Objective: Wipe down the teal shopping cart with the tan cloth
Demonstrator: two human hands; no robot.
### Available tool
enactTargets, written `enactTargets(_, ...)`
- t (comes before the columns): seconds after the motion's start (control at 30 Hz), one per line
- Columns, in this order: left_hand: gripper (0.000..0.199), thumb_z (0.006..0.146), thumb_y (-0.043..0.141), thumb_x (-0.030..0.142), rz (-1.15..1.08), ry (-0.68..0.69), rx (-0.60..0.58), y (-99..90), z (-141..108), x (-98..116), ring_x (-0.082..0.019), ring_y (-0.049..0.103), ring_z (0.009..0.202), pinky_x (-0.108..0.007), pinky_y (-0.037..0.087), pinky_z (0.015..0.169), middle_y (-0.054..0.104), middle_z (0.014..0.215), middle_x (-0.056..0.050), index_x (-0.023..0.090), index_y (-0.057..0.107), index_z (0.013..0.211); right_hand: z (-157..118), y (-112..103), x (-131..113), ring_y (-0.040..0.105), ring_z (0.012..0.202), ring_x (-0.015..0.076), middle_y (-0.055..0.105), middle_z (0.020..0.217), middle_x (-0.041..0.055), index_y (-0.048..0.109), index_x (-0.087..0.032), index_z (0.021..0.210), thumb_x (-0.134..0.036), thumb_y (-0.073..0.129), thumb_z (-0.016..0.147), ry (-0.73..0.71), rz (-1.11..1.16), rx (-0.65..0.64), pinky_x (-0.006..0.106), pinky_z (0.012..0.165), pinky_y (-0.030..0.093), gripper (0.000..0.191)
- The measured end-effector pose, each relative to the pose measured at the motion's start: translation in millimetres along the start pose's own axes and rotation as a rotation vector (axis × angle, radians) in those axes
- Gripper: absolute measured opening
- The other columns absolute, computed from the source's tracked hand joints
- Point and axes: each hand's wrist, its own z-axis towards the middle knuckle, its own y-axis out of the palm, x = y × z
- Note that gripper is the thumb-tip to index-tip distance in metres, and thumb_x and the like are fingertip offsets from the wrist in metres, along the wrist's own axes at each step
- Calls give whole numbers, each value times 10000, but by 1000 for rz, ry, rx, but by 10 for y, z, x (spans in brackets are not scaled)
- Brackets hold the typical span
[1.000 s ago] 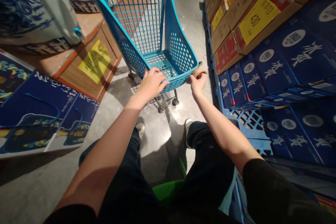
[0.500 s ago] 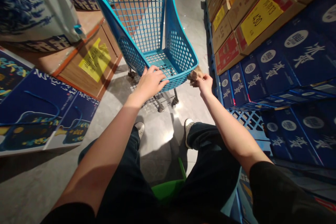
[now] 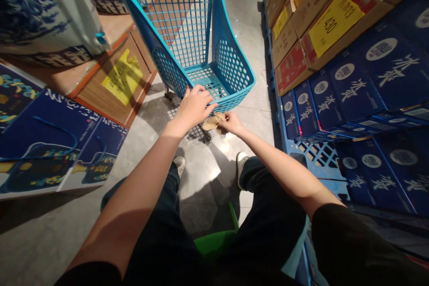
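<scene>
A blue plastic shopping cart (image 3: 233,65) stands on its wheels ahead of me, its basket holding nothing that I can see. My left hand (image 3: 195,106) lies over the near left part of the basket rim, fingers hooked over the edge. Just below the front of the basket, my right hand (image 3: 233,124) pinches a crumpled tan cloth (image 3: 213,122). That cloth is at the underside of the rim, close to my left hand; whether it touches the plastic I cannot tell.
Blue boxes (image 3: 351,91) and brown cartons (image 3: 311,13) are stacked on a blue pallet (image 3: 320,155) to the right. At left are large blue-and-white jars (image 3: 36,13) on a wooden stand (image 3: 134,60) and blue gift bags (image 3: 50,129). Something green (image 3: 214,242) lies beneath me.
My right hand has moved the cloth leftward and slightly down, from the right front corner of the cart to below the middle of its front edge. My left hand stays on the rim.
</scene>
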Motion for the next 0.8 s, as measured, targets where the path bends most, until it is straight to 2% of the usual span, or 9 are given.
enactTargets(0.1,292,1154,623,301,14,7,-9,-22,-6,35,-429,602,1386,-794,422,1311,827,1198,-184,166,876,1105,177,-261,22,532,571,117,584,579,-55,563,-220,688,-15,736,788,266,223,313,204,550,421,286)
enactTargets(0.17,288,1157,623,302,21,11,-15,-25,-6,50,-426,606,1386,-793,427,1310,828,1198,-180,174,877,1111,286,-417,31,540,560,117,544,575,-63,527,-235,735,-37,698,860,372,327,450,209,565,490,290)
enactTargets(0.23,275,1153,631,296,21,14,-17,-19,-3,53,-423,612,1381,-790,426,1311,829,1180,-173,182,879,1115,359,-470,32,546,560,111,509,583,-86,474,-255,772,-59,693,891,397,377,500,218,595,553,317)
enactTargets(0.33,271,1144,635,297,12,18,2,2,-1,44,-422,612,1371,-788,423,1308,826,1155,-161,199,884,1099,378,-325,14,563,580,99,529,617,-100,462,-256,789,-61,723,870,380,455,512,205,636,585,336)
enactTargets(0.5,294,1145,626,311,1,-3,23,8,-9,29,-432,599,1383,-786,427,1303,824,1160,-175,185,881,1073,177,57,-26,608,623,101,616,657,-84,565,-230,783,-43,701,835,284,594,396,195,700,586,237)
enactTargets(0.57,293,1147,625,307,2,-9,15,-4,-12,28,-432,599,1392,-782,417,1314,827,1175,-181,176,880,1091,49,143,-13,621,624,101,655,674,-70,606,-216,779,-41,699,832,273,574,272,197,694,574,205)
enactTargets(0.7,298,1147,620,299,10,-7,5,-12,-14,35,-433,598,1391,-781,414,1315,828,1182,-190,166,883,1105,-160,329,97,659,614,111,727,693,-30,679,-183,799,-19,741,782,365,542,-109,203,665,578,176)
enactTargets(0.73,297,1145,620,299,8,-4,9,-9,-14,39,-432,597,1386,-781,416,1312,828,1180,-186,172,884,1101,-183,390,129,674,614,122,744,696,-14,687,-178,810,-9,749,758,400,563,-165,205,642,581,187)
enactTargets(0.8,284,1139,626,297,7,2,15,1,-14,48,-426,597,1378,-780,420,1308,829,1178,-175,189,885,1093,-180,509,172,669,596,132,737,671,-4,668,-184,802,-9,767,734,423,615,-187,195,574,557,212)
